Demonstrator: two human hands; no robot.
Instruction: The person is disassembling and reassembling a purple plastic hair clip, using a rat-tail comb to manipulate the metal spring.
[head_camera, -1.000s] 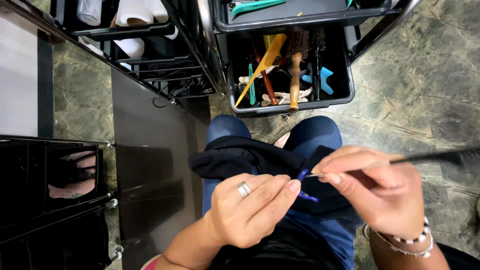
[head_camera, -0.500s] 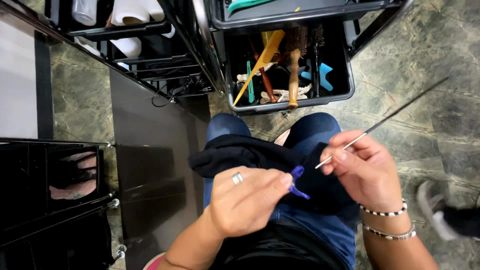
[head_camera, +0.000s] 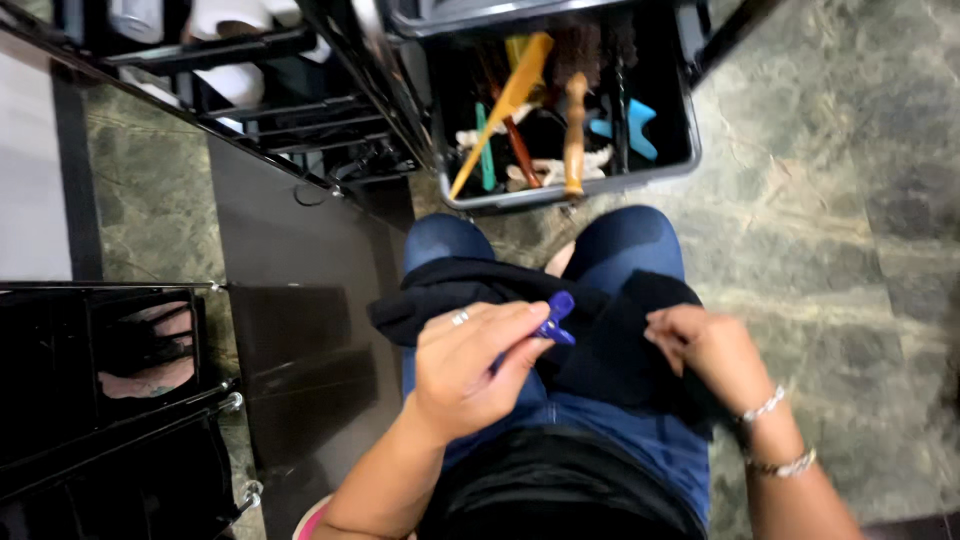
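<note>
While the left hand (head_camera: 470, 365) keeps its pinch on the blue clip (head_camera: 553, 320) over the lap, the right hand (head_camera: 705, 350) has changed — the thin needle it held half a second ago is no longer to see. Its fingers now curl on the black cloth (head_camera: 600, 350) on the knees; if they hide something small, I cannot tell. Far from the knees stands the tool tray (head_camera: 560, 195) — untouched.

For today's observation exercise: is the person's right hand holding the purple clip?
No: the purple clip is pinched in the left hand, while the right hand rests on the black cloth in the lap.
</note>
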